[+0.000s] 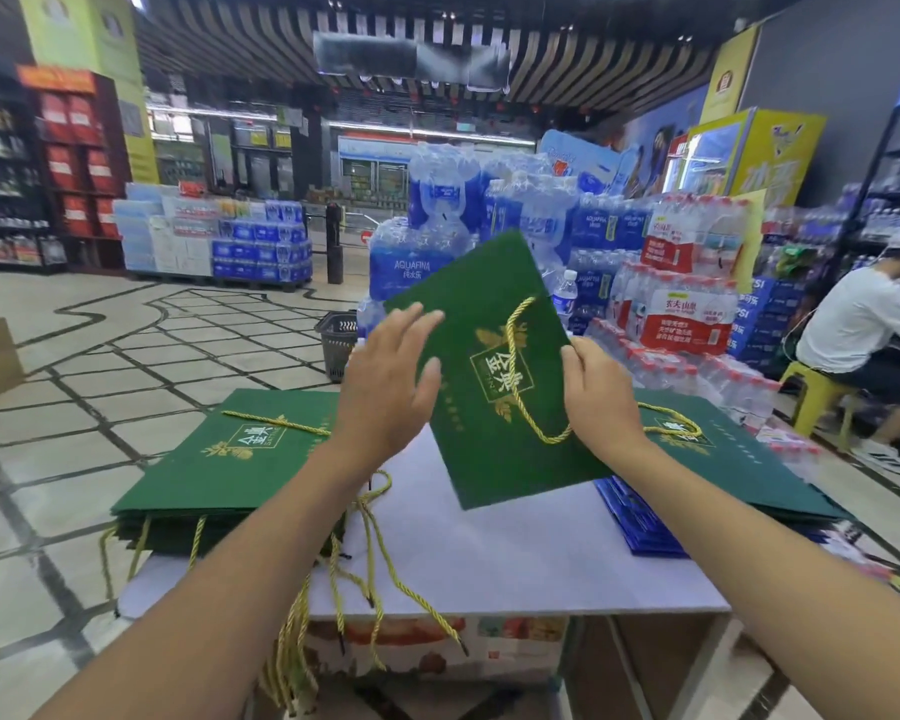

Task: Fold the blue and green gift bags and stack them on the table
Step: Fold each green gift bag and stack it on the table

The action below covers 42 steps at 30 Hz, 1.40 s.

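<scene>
Matt green paper gift bag (494, 366) with twisted gold cord handle (515, 356); smooth pale table (489, 553).

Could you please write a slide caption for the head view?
Right hand grips a flat green gift bag above the table, left hand open at its edge.

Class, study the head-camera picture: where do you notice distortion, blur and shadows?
Head view: wide-angle distortion bends the ceiling slats and floor lines near the edges; the left hand looks slightly motion-blurred, the green bag sharp; the hanging ceiling sign is smeared; lighting is even, shadows on the table soft.
</scene>
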Tool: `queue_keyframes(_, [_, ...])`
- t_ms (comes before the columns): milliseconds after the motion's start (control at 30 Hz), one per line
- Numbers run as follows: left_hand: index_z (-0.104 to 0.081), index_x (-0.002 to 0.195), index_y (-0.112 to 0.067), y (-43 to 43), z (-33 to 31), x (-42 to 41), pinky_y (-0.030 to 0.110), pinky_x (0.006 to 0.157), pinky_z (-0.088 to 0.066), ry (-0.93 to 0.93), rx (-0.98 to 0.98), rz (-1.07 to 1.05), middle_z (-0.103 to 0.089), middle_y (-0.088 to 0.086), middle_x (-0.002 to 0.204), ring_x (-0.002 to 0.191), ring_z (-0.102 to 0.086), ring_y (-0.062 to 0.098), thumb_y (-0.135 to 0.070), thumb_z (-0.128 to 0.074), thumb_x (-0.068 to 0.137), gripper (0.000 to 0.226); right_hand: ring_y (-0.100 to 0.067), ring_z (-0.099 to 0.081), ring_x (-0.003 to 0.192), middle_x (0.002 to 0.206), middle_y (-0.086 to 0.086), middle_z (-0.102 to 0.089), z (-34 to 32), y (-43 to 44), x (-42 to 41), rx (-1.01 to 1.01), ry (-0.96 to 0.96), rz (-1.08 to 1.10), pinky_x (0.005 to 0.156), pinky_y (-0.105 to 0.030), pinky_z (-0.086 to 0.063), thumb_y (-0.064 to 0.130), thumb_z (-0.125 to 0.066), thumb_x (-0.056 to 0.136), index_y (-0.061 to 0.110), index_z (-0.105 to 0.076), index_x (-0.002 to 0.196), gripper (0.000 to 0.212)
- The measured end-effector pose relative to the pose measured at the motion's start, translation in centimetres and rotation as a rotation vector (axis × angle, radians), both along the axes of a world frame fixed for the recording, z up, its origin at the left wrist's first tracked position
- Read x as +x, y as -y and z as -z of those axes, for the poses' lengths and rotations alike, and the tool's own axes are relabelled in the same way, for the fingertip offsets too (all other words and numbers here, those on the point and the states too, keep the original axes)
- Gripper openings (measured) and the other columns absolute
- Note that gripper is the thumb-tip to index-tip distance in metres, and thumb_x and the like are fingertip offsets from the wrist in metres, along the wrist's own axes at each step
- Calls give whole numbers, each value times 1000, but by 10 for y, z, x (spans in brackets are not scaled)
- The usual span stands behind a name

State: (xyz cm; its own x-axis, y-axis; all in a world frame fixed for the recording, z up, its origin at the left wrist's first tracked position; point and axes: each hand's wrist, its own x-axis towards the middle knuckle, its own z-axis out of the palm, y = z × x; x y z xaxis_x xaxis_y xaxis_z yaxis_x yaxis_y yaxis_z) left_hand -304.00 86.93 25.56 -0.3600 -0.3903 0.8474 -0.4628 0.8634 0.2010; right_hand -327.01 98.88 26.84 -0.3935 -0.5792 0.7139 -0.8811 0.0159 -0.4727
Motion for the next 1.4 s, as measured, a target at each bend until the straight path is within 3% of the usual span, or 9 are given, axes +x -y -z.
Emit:
queue_keyframes(100, [-40, 154, -30, -6, 25, -12, 48, 124, -27, 300, 48, 31, -35, 0, 164, 153, -28, 22, -40, -38, 104, 51, -23, -40, 66, 72, -12, -48, 13, 3, -5, 28, 299, 7, 59, -39, -26, 17, -39, 107, -2, -48, 80, 34])
queue_keyframes(200, [-31, 158, -37, -15, 66, -22, 48, 128, -18, 551, 161, 69, -22, -5, 170, 158, -15, 18, -47, -36, 108, 52, -22, -40, 68, 73, -14, -44, 54, 6, -14, 129, 605, 47, 64, -36, -26, 17, -39, 102, 12, -45, 73, 30])
queue_keyframes(300, [-22, 161, -41, -26, 110, -22, 47, 128, -11, 730, 310, 121, -16, -6, 172, 158, -11, 16, -54, -30, 108, 55, -21, -35, 71, 71, -11, -36, 99, -1, -17, 245, 748, 86, 68, -37, -23, 10, -40, 98, 18, -39, 70, 30])
queue_keyframes(367, [-18, 161, -44, -35, 131, -21, 50, 128, -6, 801, 426, 143, -13, -8, 172, 159, -9, 15, -57, -26, 108, 55, -21, -45, 75, 75, -10, -46, 120, -9, -19, 382, 764, 110, 68, -33, -31, 14, -44, 100, 13, -46, 72, 27])
queue_keyframes(467, [-17, 161, -45, -44, 142, -25, 54, 127, 1, 846, 489, 109, -12, -8, 172, 159, -6, 16, -57, -22, 108, 55, -30, -61, 103, 115, -12, -63, 121, -17, -14, 771, 428, 189, 88, -39, -52, 41, -52, 99, 9, -61, 110, 35])
queue_keyframes(600, [-26, 159, -44, -45, 134, -31, 61, 125, 3, 861, 506, 96, -20, -6, 170, 158, -12, 19, -54, -25, 108, 52, -30, -20, 153, 168, -7, -18, 109, -28, 19, 803, -116, 126, 119, -50, -27, 62, -36, 102, 24, -23, 161, 71])
queue_keyframes(800, [-46, 145, -32, -20, 128, -41, 51, 126, -12, 710, 455, 63, -48, -6, 152, 145, -38, 19, -31, -32, 109, 39, -23, 1, 158, 172, 3, 0, 145, -33, 28, 964, -224, 10, 128, -47, -2, 81, -13, 93, 42, -6, 162, 80])
queue_keyframes(1100, [-24, 158, -52, 26, 118, -111, 64, 124, -1, 835, 443, 183, -10, -4, 173, 159, -3, 22, -47, -25, 111, 47, -23, 2, 158, 172, 1, -1, 153, -29, 28, 982, -273, 20, 127, -47, -3, 84, -8, 90, 41, -3, 162, 84])
queue_keyframes(1400, [-14, 158, -57, 57, 133, -157, 61, 125, 2, 915, 422, 220, -6, -8, 173, 159, -3, 19, -49, -18, 110, 48, -25, 4, 158, 172, -3, -1, 158, -26, 26, 961, -304, 36, 127, -50, 0, 81, -3, 90, 38, -2, 162, 84])
